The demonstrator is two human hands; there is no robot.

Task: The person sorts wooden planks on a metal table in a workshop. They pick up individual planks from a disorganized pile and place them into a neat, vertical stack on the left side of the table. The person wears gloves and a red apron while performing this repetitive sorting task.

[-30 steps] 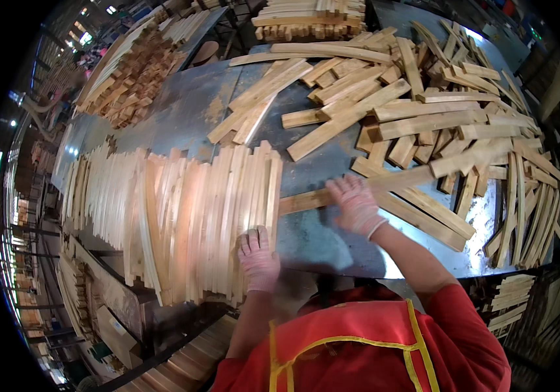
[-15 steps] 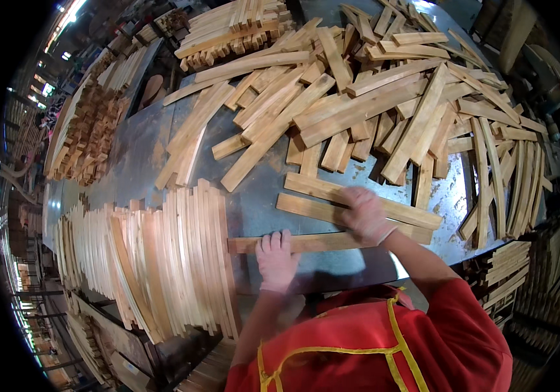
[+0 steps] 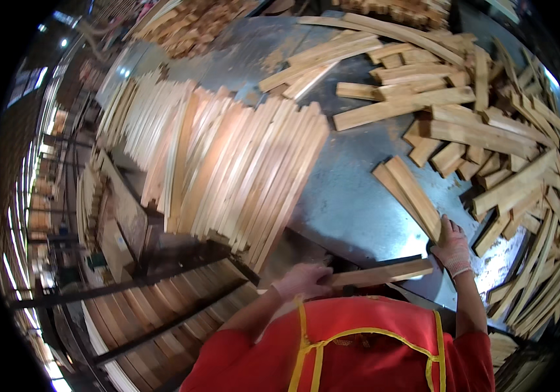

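Observation:
My left hand point(image 3: 301, 281), in a pale glove, is closed round one end of a wooden slat point(image 3: 381, 274). That slat lies crosswise close in front of my red apron, its free end pointing right. My right hand point(image 3: 452, 247), gloved too, is closed at the near end of two slats point(image 3: 412, 196) lying side by side on the metal table point(image 3: 352, 189). Its thumb is by their end and its fingers are along the right side; how many it grips is hard to see. A row of slats point(image 3: 260, 170) stands tightly packed to the left.
A loose heap of slats point(image 3: 495, 134) covers the table's far right. More pieces lie at the far middle, among them a long slat point(image 3: 404, 108). Below the table's left edge, dark metal bars point(image 3: 162, 277) cross a stack of boards point(image 3: 143, 326).
The view has swung left. My left hand has drawn the near slat toward my body and the table's edge. My right hand has left that slat and moved onto the pair beyond it.

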